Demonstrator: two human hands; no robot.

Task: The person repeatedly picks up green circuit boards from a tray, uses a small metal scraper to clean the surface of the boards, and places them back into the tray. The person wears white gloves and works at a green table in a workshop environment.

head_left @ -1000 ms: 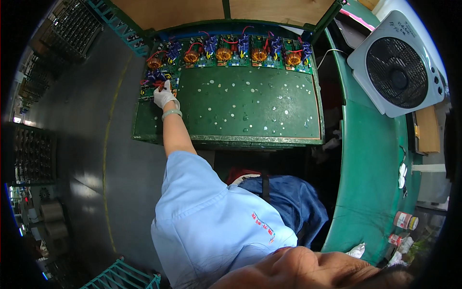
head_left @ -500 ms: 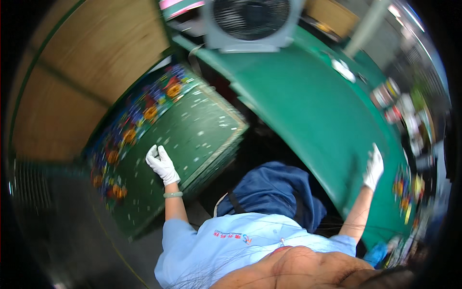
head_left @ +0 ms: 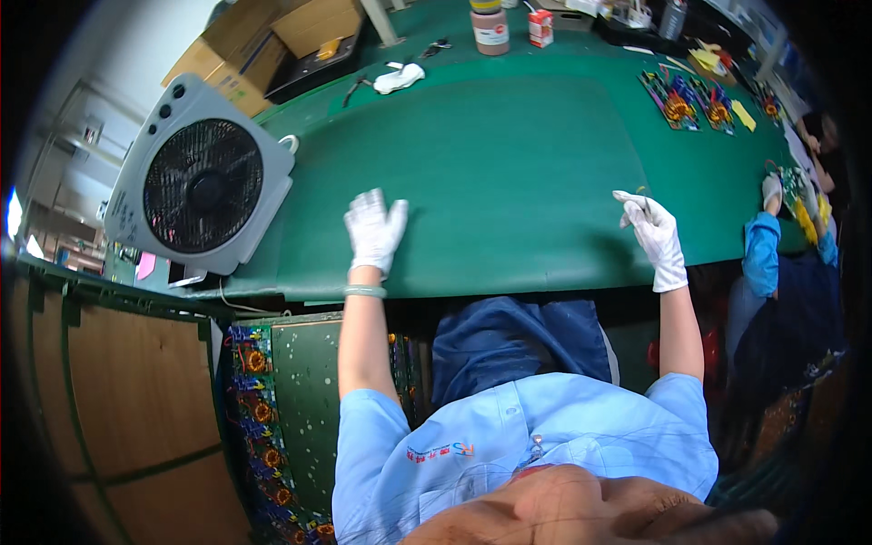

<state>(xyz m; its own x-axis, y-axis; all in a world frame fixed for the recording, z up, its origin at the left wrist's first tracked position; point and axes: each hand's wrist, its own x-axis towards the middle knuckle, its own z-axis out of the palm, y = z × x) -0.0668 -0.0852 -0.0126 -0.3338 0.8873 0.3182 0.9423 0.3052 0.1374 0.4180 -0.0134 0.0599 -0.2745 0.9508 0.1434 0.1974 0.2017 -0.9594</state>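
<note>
My left hand [head_left: 374, 234], in a white glove, is open with its fingers spread just over the green work mat [head_left: 472, 182]. It seems to hold nothing. My right hand [head_left: 654, 238], gloved too, hovers over the mat's right side and casts a shadow there. Its fingers are pinched together, and a small, thin, dark and yellowish bit shows at the fingertips, too small to name. Beyond that hand, at the far right of the table, lie circuit boards [head_left: 677, 104] with orange-copper coils.
A grey box fan [head_left: 204, 186] stands at the left. Along the back are a jar [head_left: 490, 34], a red-white carton [head_left: 540, 29] and a white bundle [head_left: 398, 79]. More boards with coils [head_left: 263, 413] line a green panel [head_left: 313, 400] at lower left. A co-worker's blue sleeve [head_left: 761, 252] shows at right.
My view has swung right, from the green panel at the left to the table. My left hand has moved from over that panel to over the mat. The right hand remains over the table.
</note>
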